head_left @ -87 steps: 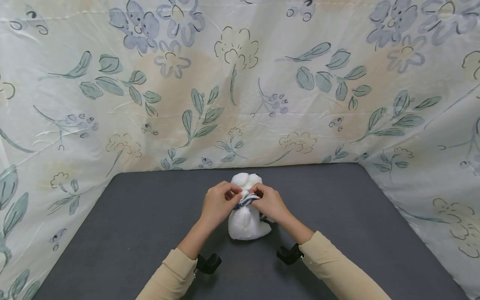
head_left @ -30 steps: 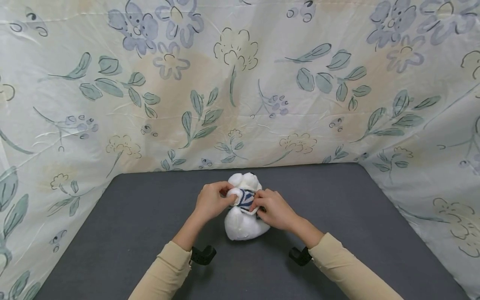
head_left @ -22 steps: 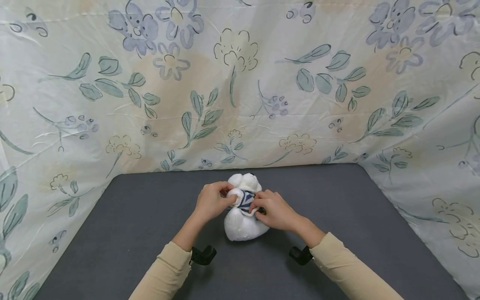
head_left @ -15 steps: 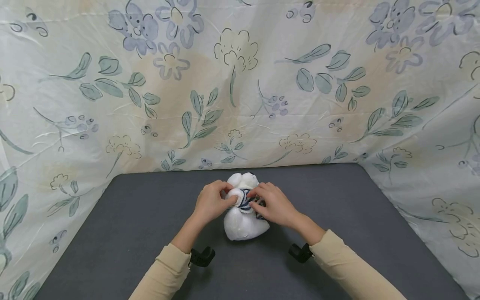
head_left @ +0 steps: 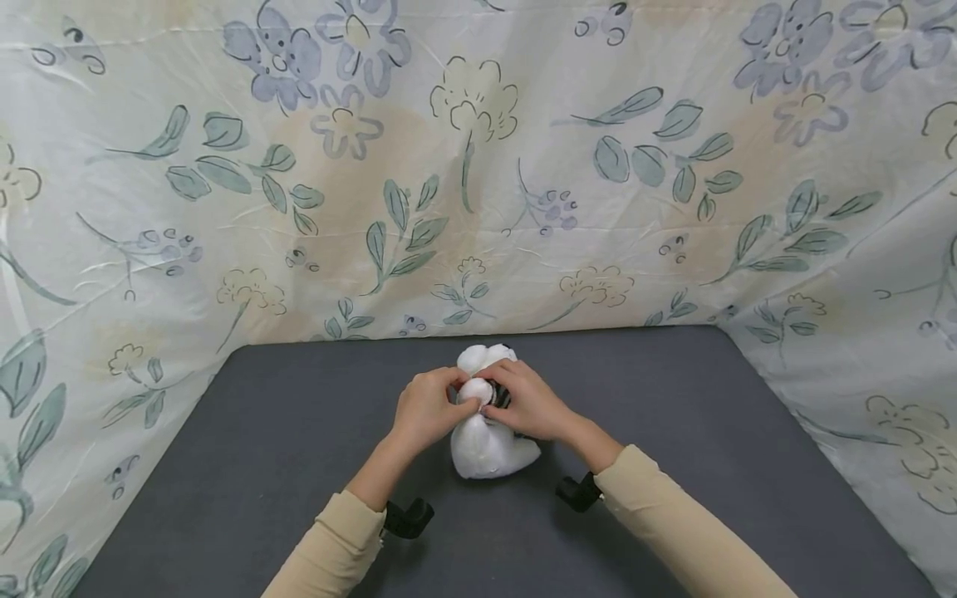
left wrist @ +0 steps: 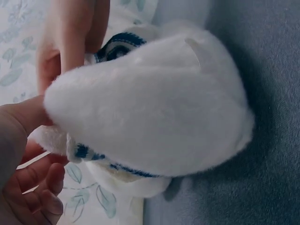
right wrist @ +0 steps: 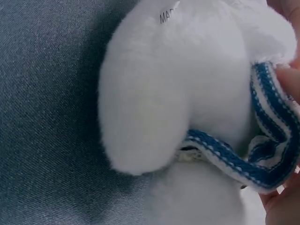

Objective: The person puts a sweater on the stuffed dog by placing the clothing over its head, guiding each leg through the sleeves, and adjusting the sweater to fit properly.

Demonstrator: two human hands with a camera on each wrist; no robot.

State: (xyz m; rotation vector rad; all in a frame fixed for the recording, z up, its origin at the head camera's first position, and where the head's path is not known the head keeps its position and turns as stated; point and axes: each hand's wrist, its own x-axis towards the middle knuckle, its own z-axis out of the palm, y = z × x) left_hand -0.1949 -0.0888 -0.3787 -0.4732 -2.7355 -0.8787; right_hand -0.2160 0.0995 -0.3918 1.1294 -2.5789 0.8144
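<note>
A white plush toy stands on the table with its back toward me. It wears a blue-and-white striped knit garment, mostly hidden by the hands in the head view. My left hand grips a rounded white part of the toy, perhaps an arm, at its left side. Across from it, my right hand pinches the garment close to that part, with the fingertips of both hands nearly meeting. In the right wrist view, a band of the knit loops away from the white body. The toy's face is out of sight.
A dark grey table spreads around the toy. Behind it hangs a floral cloth, which also covers the sides. Black wrist mounts sit under both forearms. A small printed label pokes from the plush.
My right hand has let go of the garment's lower right edge and moved left and up, now pinching beside the left hand. The left hand keeps its hold and has shifted slightly right.
</note>
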